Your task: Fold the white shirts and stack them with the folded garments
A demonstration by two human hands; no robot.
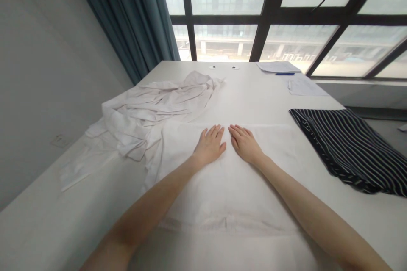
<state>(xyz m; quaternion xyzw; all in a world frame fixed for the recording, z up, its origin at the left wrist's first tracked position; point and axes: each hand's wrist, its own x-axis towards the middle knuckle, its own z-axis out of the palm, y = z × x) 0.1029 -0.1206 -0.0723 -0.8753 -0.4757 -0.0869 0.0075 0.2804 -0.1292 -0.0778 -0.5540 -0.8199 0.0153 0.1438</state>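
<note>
A white cloth (229, 190) lies spread flat on the table in front of me, its far edge running straight from side to side. My left hand (210, 145) rests palm down near that far edge, fingers stretched forward and thumb apart. Just to its right, my right hand (244, 142) also lies flat on the cloth, fingers extended. A small gap separates the two hands, and neither holds anything. To the left, the material continues into a rumpled heap of white fabric (159, 101); I cannot tell whether it is the same piece.
A black-and-white striped cloth (346, 144) lies on the table's right side. Papers (278, 67) and a blue pen (285, 73) are at the far right. Two small white objects (235, 67) sit near the far edge. A dark curtain (136, 21) and windows stand behind.
</note>
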